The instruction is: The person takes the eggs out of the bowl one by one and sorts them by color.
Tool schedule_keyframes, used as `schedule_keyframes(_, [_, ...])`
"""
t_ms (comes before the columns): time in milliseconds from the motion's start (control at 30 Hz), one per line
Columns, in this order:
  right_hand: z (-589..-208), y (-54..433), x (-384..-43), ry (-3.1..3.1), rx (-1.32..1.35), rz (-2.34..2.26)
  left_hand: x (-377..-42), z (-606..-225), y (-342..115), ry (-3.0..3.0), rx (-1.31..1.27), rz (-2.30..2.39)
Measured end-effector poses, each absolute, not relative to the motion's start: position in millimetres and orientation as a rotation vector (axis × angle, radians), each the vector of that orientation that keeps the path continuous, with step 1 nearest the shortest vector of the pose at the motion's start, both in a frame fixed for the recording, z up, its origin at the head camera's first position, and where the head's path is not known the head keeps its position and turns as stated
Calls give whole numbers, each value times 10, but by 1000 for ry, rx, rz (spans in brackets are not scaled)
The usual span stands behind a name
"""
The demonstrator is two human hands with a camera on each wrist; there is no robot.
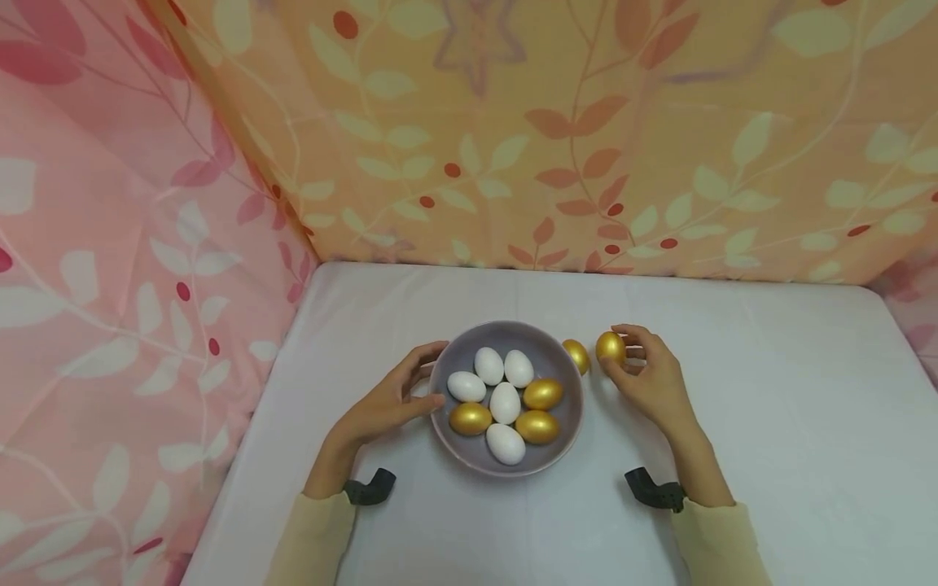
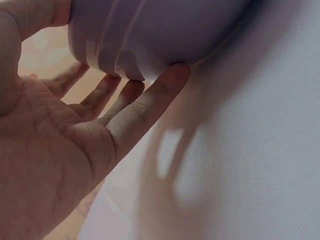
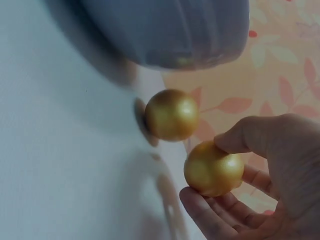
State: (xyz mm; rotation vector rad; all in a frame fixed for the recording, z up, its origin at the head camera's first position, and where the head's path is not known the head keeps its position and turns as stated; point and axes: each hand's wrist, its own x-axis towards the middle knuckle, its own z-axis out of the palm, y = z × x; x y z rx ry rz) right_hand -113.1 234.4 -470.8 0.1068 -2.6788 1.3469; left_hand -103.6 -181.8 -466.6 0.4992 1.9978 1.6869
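Observation:
A grey-purple bowl [image 1: 469, 462] holds several white eggs [image 1: 505, 403] and three golden eggs [image 1: 538, 426]. My left hand [image 1: 399, 391] grips the bowl's left side, thumb at the rim and fingertips against the outer wall, as the left wrist view shows from below. To the right of the bowl, my right hand [image 1: 650, 374] pinches a golden egg [image 3: 212, 169] between thumb and fingers. Another golden egg [image 3: 171, 115] rests on the table close by the bowl's right side, between the bowl and the held egg; the rim partly covers it in the head view.
The table has a white cloth [image 1: 791, 423]. Behind it hangs an orange leaf-patterned curtain [image 1: 586, 146], and a pink patterned one [image 1: 132, 285] stands along the left. A dark wrist camera mount [image 1: 371, 487] sits on the left wrist, with a matching mount [image 1: 655, 491] on the right.

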Motion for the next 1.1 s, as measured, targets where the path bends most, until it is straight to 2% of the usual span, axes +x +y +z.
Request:
schedule_keyframes(367, [-4808,2359,-1152,-2777,115,1304,-1038,-4644,-1815,1997,502,1681])
schedule_keyframes(1100, [-4757,2264,-1138,-2794,176,1197,-1046,-4650,-1811,1992,489,1693])
